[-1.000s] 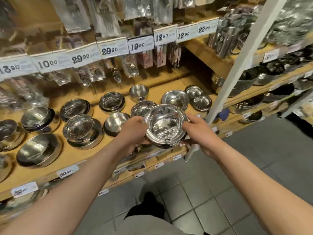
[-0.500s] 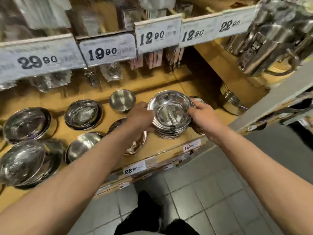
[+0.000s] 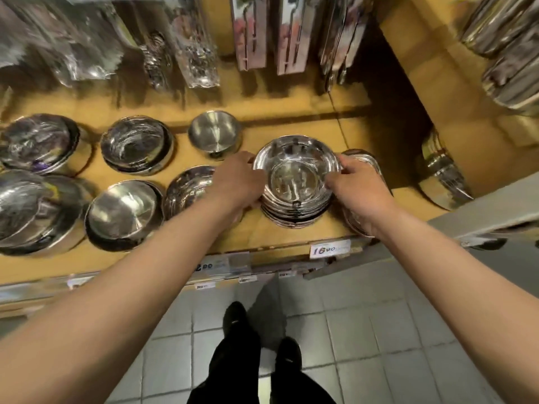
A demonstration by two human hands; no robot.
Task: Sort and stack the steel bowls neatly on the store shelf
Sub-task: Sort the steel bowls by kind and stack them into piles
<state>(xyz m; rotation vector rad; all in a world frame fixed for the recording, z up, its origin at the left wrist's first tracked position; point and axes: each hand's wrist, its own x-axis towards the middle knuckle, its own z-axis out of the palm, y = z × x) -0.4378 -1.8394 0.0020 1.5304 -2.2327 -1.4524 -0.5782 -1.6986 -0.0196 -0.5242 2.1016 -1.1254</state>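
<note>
A wooden shelf [image 3: 294, 231] of yellowish board fills the upper half of the view, its back panel [image 3: 271, 94] rising at 12 o'clock. Along its front edge, near 6 o'clock of the board, sit white price tags [image 3: 330, 249], one reading 16. A side partition [image 3: 408, 91] of the same wood stands at 2 o'clock, with a darker shadowed corner beside it. A pale grey post [image 3: 481, 220] crosses at 3 o'clock. Below, from 5 to 7 o'clock, the floor [image 3: 379, 330] is grey square tile with lighter grout lines. Light falls from above, warm on the wood, casting soft shadows backward.
</note>
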